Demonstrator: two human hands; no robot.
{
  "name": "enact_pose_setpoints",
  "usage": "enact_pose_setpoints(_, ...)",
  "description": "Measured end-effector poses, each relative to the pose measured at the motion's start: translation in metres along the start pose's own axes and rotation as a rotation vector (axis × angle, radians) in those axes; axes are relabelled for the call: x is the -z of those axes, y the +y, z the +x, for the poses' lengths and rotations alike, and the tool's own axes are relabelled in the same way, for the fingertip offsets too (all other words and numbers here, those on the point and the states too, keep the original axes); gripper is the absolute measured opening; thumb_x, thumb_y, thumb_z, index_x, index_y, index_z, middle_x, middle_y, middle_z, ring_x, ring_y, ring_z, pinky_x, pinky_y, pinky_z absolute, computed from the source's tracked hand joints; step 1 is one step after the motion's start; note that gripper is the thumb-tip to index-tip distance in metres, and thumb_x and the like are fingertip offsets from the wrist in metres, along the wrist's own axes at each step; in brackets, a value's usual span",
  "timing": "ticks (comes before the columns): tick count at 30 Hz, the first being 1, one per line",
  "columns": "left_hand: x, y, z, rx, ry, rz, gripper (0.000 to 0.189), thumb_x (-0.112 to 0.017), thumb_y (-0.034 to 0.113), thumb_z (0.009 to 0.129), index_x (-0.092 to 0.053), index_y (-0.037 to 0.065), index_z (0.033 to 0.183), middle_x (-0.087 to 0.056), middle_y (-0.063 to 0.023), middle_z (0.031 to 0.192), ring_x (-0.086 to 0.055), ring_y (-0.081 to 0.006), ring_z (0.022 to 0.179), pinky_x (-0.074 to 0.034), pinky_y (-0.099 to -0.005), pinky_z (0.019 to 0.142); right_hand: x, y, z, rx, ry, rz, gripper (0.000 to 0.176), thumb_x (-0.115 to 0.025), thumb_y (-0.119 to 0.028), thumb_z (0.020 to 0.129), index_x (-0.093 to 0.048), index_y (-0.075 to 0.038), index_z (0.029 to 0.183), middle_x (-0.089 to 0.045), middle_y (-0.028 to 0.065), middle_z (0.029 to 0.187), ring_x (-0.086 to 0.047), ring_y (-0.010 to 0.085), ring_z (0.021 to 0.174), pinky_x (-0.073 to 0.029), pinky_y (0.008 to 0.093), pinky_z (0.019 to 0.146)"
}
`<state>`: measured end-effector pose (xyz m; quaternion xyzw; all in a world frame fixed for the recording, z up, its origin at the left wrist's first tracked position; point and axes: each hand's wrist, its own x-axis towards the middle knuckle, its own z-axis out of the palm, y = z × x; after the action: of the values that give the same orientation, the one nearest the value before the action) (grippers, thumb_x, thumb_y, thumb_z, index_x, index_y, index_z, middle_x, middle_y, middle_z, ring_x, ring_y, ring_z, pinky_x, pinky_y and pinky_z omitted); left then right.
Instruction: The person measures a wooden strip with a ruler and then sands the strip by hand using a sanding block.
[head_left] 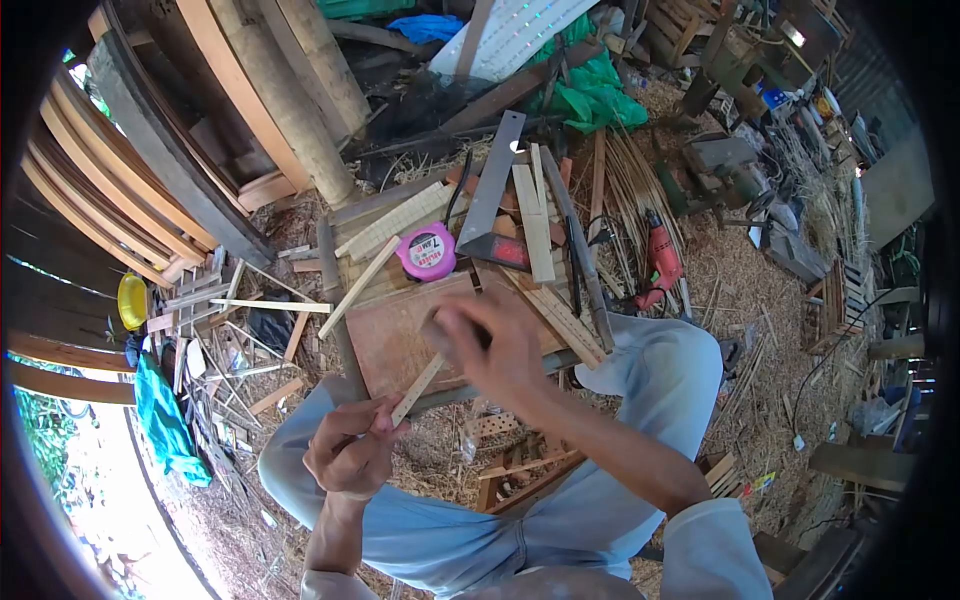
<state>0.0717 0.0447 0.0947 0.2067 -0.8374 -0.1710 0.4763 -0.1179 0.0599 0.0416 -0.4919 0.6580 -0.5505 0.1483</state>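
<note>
My left hand (355, 448) pinches the lower end of a thin wooden strip (418, 388), which slants up to the right over a reddish-brown board (385, 345). Over that strip's upper end is my right hand (490, 345), its fingers curled and blurred; what they hold, if anything, is hidden. Just beyond the hands lie a pink tape measure (427, 251) and a metal try square (492, 190) with a dark handle. Pale wood strips (533, 225) rest beside the square, and another strip (360, 287) lies left of the tape.
A red power drill (661, 262) lies on the ground right of the low worktable. Offcuts (245, 345) litter the left side. Long planks (245, 90) lean at the upper left. A green plastic sheet (590, 95) lies beyond the table, and a yellow item (131, 301) is at far left.
</note>
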Motion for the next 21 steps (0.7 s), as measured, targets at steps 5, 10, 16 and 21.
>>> enact_pose_setpoints(5,0.001,-0.012,0.000,-0.022,0.071,0.045,0.019,-0.071,-0.011,0.077,-0.056,0.000,0.076,-0.064,-0.0127,0.079,-0.071,-0.0241,0.071,-0.060,-0.0261,0.051,-0.001,0.000,0.000,0.076,-0.042,0.083,0.014,-0.066,-0.016,0.086,-0.070,-0.008,0.097,-0.052,0.0143,0.074,-0.056,0.0300,0.065,-0.043,0.0414,0.058)
enact_pose_setpoints(10,-0.005,-0.015,0.009,-0.030,0.119,0.095,0.021,-0.073,-0.012,0.073,-0.058,0.001,0.078,-0.064,-0.0135,0.082,-0.068,-0.0222,0.069,-0.055,-0.0255,0.050,-0.005,0.016,0.010,0.012,-0.013,-0.011,0.014,-0.064,-0.016,0.089,-0.069,-0.007,0.098,-0.056,0.0134,0.078,-0.058,0.0306,0.069,-0.045,0.0413,0.062)
enact_pose_setpoints(16,0.006,-0.017,0.020,0.087,0.074,0.025,0.022,-0.076,-0.011,0.070,-0.061,-0.001,0.083,-0.064,-0.0152,0.084,-0.065,-0.0209,0.073,-0.052,-0.0278,0.056,-0.011,0.027,0.008,0.016,0.043,-0.035,0.015,-0.061,-0.016,0.091,-0.069,-0.006,0.099,-0.058,0.0142,0.081,-0.058,0.0313,0.071,-0.047,0.0416,0.065)
enact_pose_setpoints(21,0.007,-0.013,0.010,0.093,0.062,0.089,0.021,-0.074,-0.012,0.072,-0.058,0.000,0.078,-0.066,-0.0144,0.083,-0.068,-0.0208,0.073,-0.053,-0.0276,0.054,-0.008,0.004,0.007,0.003,0.021,0.001,0.014,-0.064,-0.018,0.089,-0.069,-0.008,0.098,-0.057,0.0137,0.079,-0.057,0.0317,0.070,-0.045,0.0408,0.062)
